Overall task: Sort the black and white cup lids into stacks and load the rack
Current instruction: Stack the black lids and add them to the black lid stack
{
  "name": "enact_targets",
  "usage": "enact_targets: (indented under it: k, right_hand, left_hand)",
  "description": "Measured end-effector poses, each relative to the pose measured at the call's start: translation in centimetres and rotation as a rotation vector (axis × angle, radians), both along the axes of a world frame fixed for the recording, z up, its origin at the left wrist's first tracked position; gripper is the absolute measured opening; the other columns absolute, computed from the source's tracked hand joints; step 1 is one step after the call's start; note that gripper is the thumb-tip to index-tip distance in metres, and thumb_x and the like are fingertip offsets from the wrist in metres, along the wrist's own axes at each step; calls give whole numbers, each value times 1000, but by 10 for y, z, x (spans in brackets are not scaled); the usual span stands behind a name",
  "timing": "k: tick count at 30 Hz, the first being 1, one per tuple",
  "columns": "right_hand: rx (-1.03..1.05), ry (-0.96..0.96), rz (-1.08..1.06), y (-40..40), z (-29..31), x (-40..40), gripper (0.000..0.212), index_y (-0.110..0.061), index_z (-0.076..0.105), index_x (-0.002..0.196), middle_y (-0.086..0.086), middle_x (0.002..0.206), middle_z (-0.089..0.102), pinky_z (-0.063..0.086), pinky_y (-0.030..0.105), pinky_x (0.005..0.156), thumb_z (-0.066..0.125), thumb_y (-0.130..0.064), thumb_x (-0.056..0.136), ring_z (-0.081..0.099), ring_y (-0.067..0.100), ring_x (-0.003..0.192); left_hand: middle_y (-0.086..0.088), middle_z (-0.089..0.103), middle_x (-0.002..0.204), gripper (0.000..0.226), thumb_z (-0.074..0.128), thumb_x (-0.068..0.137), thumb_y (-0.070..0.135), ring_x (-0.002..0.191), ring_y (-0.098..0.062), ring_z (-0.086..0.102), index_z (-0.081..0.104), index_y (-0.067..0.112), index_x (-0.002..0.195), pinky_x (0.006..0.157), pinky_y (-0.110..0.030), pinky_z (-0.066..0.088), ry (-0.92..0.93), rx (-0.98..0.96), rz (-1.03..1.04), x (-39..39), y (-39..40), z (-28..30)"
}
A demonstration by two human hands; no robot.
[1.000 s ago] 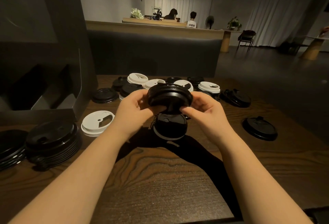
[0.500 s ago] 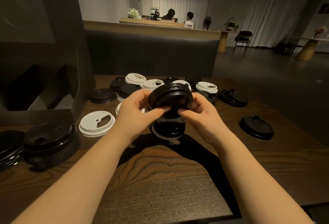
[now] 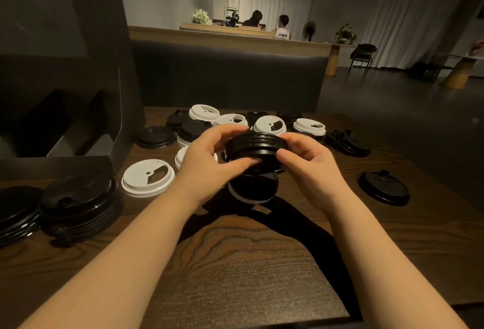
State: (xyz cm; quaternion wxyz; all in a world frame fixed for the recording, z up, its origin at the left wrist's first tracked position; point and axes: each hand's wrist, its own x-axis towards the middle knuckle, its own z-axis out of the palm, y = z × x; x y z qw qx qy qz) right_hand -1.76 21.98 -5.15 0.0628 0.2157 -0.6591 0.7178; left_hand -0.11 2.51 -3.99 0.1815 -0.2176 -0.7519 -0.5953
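Observation:
Both hands hold a small stack of black lids [image 3: 252,144] above the table's middle. My left hand [image 3: 209,153] grips its left side and my right hand [image 3: 309,163] its right side. Directly below lies a black lid on a white one [image 3: 252,188]. A taller stack of black lids [image 3: 78,200] stands at the near left, with another black stack [image 3: 15,211] at the frame's edge. A single white lid [image 3: 148,177] lies left of my hands. Several loose white lids [image 3: 269,124] and black lids [image 3: 193,128] are scattered behind.
A dark rack [image 3: 65,88] with slanted slots stands at the left on the wooden table [image 3: 248,276]. One black lid [image 3: 383,190] lies alone at the right, more black lids [image 3: 345,141] at the far right. A padded bench back [image 3: 227,77] runs behind the table.
The held black stack has tipped from facing me to nearly level and dropped a little. My fingers have shifted around its rim.

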Motion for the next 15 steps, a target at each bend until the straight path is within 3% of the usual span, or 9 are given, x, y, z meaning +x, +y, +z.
enact_targets:
  k: [3,5,10,15]
  right_hand:
    - [-183,-121,118,2,0,-3,61,-8,62,113,7,107,69,53,32,89,86,-32,62,64,21,105]
    - [-267,-152,189,4,1,-3,71,-7,61,115,9,111,67,52,35,93,89,-35,56,63,22,108]
    - [-300,-138,280,7,3,-3,69,-7,59,115,9,112,66,52,38,94,90,-29,57,63,23,108]
    - [-3,8,213,7,4,2,52,-21,63,117,5,121,64,49,39,96,76,-13,68,57,25,119]
  left_hand:
    - [21,69,93,44,77,72,3,94,9,63,61,34,99,76,-6,47,-78,107,-65,-1,-2,2]
    - [25,71,88,43,73,73,-3,91,9,64,62,31,97,74,-6,47,-83,130,-103,-2,-2,2]
    - [29,70,87,52,68,74,-16,91,7,64,63,31,95,77,-9,49,-15,99,-78,-4,-4,-1]
    - [32,68,94,54,73,74,-7,99,5,62,64,42,95,88,-11,46,64,12,-37,-3,-3,-4]
